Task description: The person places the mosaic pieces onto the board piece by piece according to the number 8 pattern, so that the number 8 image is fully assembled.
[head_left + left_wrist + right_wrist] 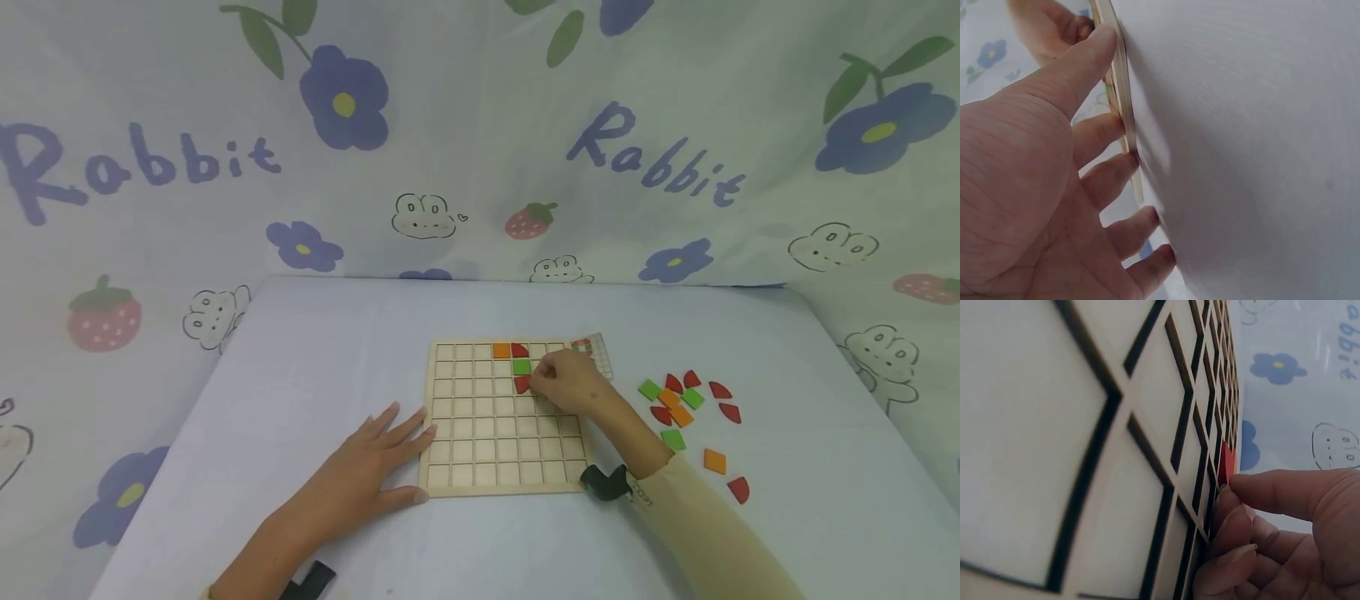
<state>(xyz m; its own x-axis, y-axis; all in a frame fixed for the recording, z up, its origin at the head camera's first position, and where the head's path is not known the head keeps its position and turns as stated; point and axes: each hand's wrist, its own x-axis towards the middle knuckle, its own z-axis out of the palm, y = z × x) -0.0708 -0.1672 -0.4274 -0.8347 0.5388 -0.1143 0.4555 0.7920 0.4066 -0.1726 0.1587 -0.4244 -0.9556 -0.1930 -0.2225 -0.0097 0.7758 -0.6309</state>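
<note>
Pinching the probably light, stiff red piece [522, 384] by its edge, your right hand [567, 381] is gripping sensibly; your spread left hand [367, 471] is touching the board [485, 451] beside it.

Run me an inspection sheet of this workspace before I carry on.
Surface: white table, board lying flat on it.
Job's things: wooden grid board holding an orange square, upper red piece, green square and lower red piece; patterned card at its far right corner; twelve loose pieces to the right: six red, three orange, three green.
Clutter: nothing seen beyond a black fixture by each wrist.
Left hand: fingers spread, touching the board's left edge.
Right hand: pinches the lower red piece.
Cables: nothing seen.
Surroundings: pale backdrop printed with flowers, strawberries and "Rabbit".
</note>
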